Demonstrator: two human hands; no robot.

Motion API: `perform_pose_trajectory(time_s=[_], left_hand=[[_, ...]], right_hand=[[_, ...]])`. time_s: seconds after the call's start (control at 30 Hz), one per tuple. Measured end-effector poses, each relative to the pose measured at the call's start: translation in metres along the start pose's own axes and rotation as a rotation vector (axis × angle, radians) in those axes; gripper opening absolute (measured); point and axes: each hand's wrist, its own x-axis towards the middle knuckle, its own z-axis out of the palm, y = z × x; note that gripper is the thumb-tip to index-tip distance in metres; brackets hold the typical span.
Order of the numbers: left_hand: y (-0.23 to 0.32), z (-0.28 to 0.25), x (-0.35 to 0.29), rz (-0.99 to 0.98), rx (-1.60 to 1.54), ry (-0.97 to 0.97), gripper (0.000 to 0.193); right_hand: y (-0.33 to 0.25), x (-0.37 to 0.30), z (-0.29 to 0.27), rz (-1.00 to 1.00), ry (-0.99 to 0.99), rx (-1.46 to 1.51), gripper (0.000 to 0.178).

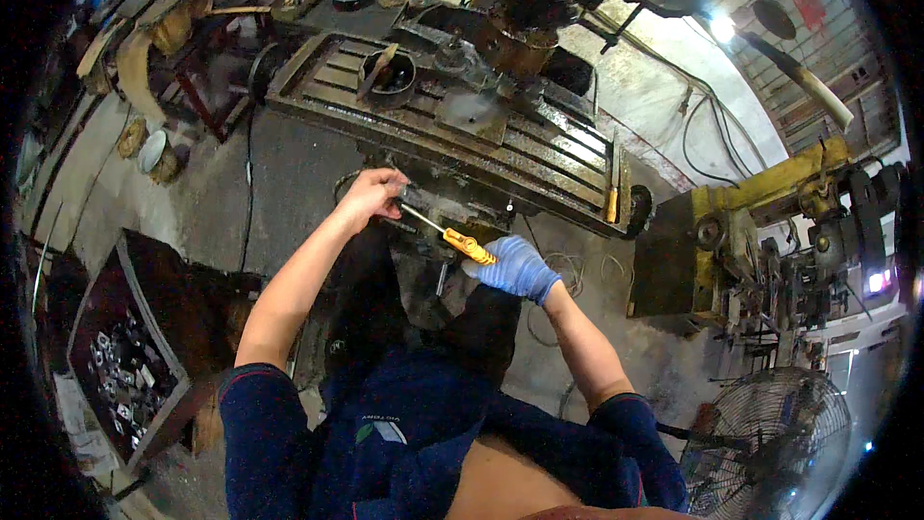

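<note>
My bare left hand (371, 195) is closed in a pinch on a small metal part (401, 194), mostly hidden by the fingers. My right hand (520, 268), in a blue glove, grips the end of a yellow-handled screwdriver-like tool (469, 245). Its thin shaft slants up and left, and the tip reaches the part or lies close to it; I cannot tell which. Both hands are in front of the near side of a machine with a long slotted table (544, 159).
On the slotted table are a dark pot (390, 75) and, at its right end, a yellow-handled tool (612, 204). A bin (154, 323) of small metal parts stands at left. A fan (775, 443) is at lower right, below a yellow machine (674, 250). Cables lie on the floor.
</note>
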Motion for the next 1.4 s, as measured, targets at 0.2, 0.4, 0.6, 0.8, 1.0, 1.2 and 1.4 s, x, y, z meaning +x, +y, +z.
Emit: perform_pose_trajectory(time_s=[0.2, 0.4, 0.6, 0.8, 1.0, 1.2, 1.4], left_hand=[[0.003, 0.010, 0.006, 0.060, 0.263, -0.011, 0.019], [0.047, 0.033, 0.040, 0.405, 0.835, -0.045, 0.028], [0.105, 0.077, 0.109, 0.679, 1.245, -0.024, 0.032], [0.097, 0.082, 0.169, 0.720, 1.294, 0.020, 0.034], [0.097, 0.080, 0.160, 0.772, 1.443, 0.119, 0.031], [0.092, 0.077, 0.162, 0.773, 1.528, 0.169, 0.025], [0.092, 0.079, 0.173, 0.769, 1.405, 0.224, 0.022]], right_hand=[[0.007, -0.009, -0.009, 0.008, -0.001, 0.038, 0.054], [0.037, -0.022, -0.032, 0.111, 0.116, 0.208, 0.056], [0.054, 0.001, -0.076, 0.412, 0.247, 0.132, 0.054], [0.070, 0.048, -0.088, 0.473, 0.262, 0.012, 0.056], [0.120, 0.046, -0.053, 0.054, 0.631, 0.547, 0.037], [0.131, 0.060, -0.003, 0.141, 0.689, 0.823, 0.033], [0.117, 0.053, 0.023, 0.363, 0.729, 0.703, 0.040]])
